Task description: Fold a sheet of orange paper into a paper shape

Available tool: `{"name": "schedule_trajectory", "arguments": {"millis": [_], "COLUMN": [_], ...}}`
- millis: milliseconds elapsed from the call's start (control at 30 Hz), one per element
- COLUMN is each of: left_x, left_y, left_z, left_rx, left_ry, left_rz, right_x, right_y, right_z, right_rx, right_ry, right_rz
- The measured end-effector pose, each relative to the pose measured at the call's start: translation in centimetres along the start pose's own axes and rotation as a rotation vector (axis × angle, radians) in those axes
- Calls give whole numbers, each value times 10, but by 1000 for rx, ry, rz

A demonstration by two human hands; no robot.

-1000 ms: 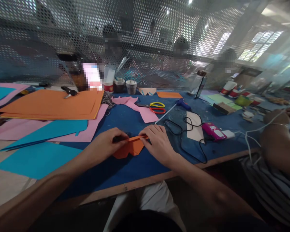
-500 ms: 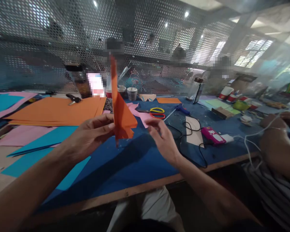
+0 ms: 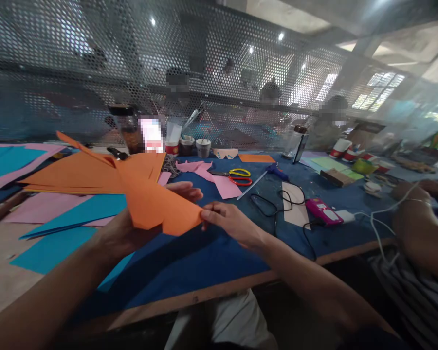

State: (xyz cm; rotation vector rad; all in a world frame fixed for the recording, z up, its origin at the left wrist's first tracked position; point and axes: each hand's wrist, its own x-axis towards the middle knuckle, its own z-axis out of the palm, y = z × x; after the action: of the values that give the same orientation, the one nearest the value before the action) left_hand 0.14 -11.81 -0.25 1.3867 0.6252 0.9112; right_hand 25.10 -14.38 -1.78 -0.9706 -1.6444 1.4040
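A folded orange paper piece (image 3: 149, 199) is held up above the blue table mat (image 3: 204, 253), lying nearly flat and pointing left. My left hand (image 3: 131, 228) supports it from beneath, fingers curled round its far edge. My right hand (image 3: 228, 224) pinches the paper's right corner between thumb and fingers.
Orange sheets (image 3: 76, 172), pink and teal sheets (image 3: 58, 214) lie at left. Pink paper scraps (image 3: 211, 177), yellow and red scissors (image 3: 237, 176), a glue gun (image 3: 273, 171), black cables (image 3: 277, 204) and a pink phone (image 3: 323, 210) lie beyond. Another person's arm (image 3: 419, 218) is at right. A perforated metal screen (image 3: 204, 73) stands behind.
The orange paper was pressed on the table, then lifted upright by my left hand. Now it is tilted flat, and my right hand has taken hold of its right corner.
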Motion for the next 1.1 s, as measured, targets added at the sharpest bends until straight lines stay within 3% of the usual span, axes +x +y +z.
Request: {"name": "schedule_trajectory", "arguments": {"millis": [167,300,500,667,1100], "left_x": [3,6,2,4,0], "left_y": [-16,-21,-17,-25,-38], "left_z": [-11,-20,-18,-13,-22], "left_rx": [-205,-244,-253,-138,107], "left_ry": [233,259,246,268,314], "left_rz": [-133,-155,-196,-234,-287], "right_x": [2,1,3,6,6], "right_y": [-1,0,8,15,19], "right_z": [-20,-31,-36,-37,-37], "right_rx": [-328,-487,-580,-607,-585], "right_ry": [239,329,336,341,289], "right_rz": [-127,-160,-135,-111,-59]}}
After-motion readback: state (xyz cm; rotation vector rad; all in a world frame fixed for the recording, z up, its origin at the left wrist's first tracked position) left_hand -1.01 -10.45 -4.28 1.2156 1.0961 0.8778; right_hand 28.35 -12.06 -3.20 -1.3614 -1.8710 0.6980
